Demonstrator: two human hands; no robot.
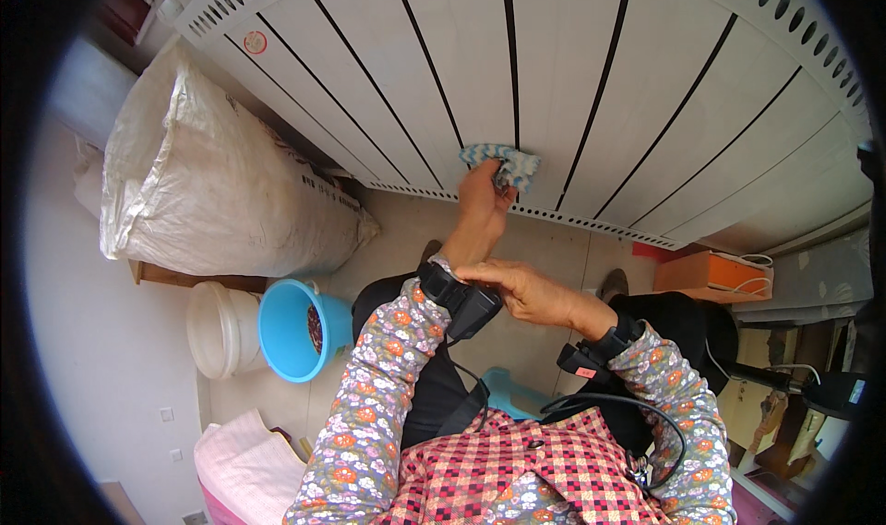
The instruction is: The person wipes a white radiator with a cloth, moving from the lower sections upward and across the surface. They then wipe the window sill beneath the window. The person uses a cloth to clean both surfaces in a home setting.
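Note:
A white panel radiator (554, 96) with dark gaps between its slats fills the upper part of the head view. My left hand (484, 200) holds a crumpled blue-and-white patterned cloth (511, 165) against the lower part of the radiator's front. My right hand (533, 293) is at my left wrist, its fingertips touching the sleeve end or strap by the black wrist device (460, 300); it holds no object that I can see. A second black device (588, 359) is strapped on my right wrist.
At left stand a large white woven sack (214, 172), a light-blue bucket (294, 331) with dark contents and a whitish bucket (221, 328). An orange box (713, 276) with a white cable lies at right. A turquoise stool (512, 390) is beneath me; a black cable hangs across my lap.

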